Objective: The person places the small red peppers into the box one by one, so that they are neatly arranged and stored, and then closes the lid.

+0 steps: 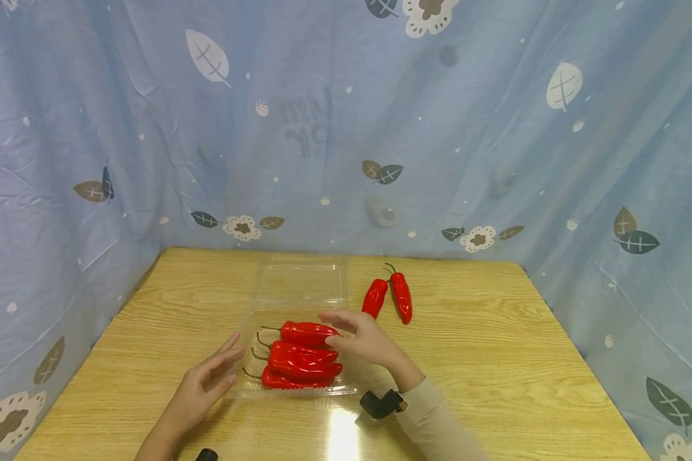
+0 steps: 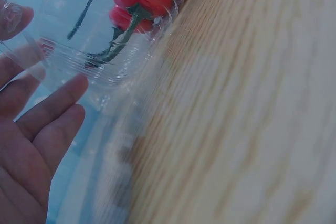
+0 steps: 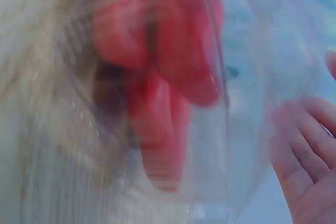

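Several red chili peppers (image 1: 305, 355) with dark green stems lie side by side in a clear plastic clamshell box (image 1: 250, 320). Their stems point left, and the lid (image 1: 302, 285) lies folded back behind the base. At the box's left side is my left hand (image 1: 198, 387), fingers extended; in the left wrist view its fingertips are right at the clear rim (image 2: 126, 72). My right hand (image 1: 369, 339) hovers over the box's right side, thumb near the tip of the rearmost pepper. The right wrist view is blurred, showing straight fingers (image 3: 294, 140) beside the clear wall.
Two more red peppers (image 1: 402, 298) lie on the wooden table (image 1: 484, 358), behind and right of the box. A blue curtain (image 1: 323, 128) with leaf and flower prints surrounds the table at the back and sides. A black camera mount (image 1: 380, 404) sits at my right wrist.
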Demonstrator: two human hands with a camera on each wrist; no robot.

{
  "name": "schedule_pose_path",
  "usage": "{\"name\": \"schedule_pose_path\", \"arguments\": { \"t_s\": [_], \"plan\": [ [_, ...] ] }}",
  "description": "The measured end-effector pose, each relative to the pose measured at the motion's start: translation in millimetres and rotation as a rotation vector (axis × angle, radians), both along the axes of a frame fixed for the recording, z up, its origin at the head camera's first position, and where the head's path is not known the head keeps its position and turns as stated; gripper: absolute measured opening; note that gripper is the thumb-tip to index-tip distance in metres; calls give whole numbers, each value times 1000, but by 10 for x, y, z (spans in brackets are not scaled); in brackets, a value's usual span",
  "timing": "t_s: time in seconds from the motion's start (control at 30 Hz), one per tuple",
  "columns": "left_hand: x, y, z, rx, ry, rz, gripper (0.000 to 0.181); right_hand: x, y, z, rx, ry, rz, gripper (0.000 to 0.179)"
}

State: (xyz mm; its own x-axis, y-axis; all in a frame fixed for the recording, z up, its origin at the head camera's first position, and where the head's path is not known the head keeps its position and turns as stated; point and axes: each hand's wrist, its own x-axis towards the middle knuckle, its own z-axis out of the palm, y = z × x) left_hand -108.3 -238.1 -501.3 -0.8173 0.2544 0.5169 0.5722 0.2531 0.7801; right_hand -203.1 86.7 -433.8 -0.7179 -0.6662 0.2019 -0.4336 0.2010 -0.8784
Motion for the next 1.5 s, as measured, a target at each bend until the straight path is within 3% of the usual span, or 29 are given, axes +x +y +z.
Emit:
{"name": "schedule_pose_path", "arguments": {
  "t_s": [0.13,0.4,0.7,1.17,1.4,1.5],
  "plan": [
    [-9,-12,-1,4,2,-9,40,-62,106,13,-59,16,-35,45],
    [-15,-14,4,1,1,-10,40,-151,303,46,-82,20,-165,47],
    [4,-19,4,6,-9,-7,40,-264,534,-41,-156,7,-250,47],
    [5,-26,-12,5,0,-22,41,-523,897,-277,-220,-108,-517,50],
    [1,-21,-9,-5,-11,-12,41,-646,975,-331,-189,-150,-580,52],
    [1,-17,-12,-10,-13,-9,41,-614,967,-246,-163,-184,-598,54]
  ]
}}
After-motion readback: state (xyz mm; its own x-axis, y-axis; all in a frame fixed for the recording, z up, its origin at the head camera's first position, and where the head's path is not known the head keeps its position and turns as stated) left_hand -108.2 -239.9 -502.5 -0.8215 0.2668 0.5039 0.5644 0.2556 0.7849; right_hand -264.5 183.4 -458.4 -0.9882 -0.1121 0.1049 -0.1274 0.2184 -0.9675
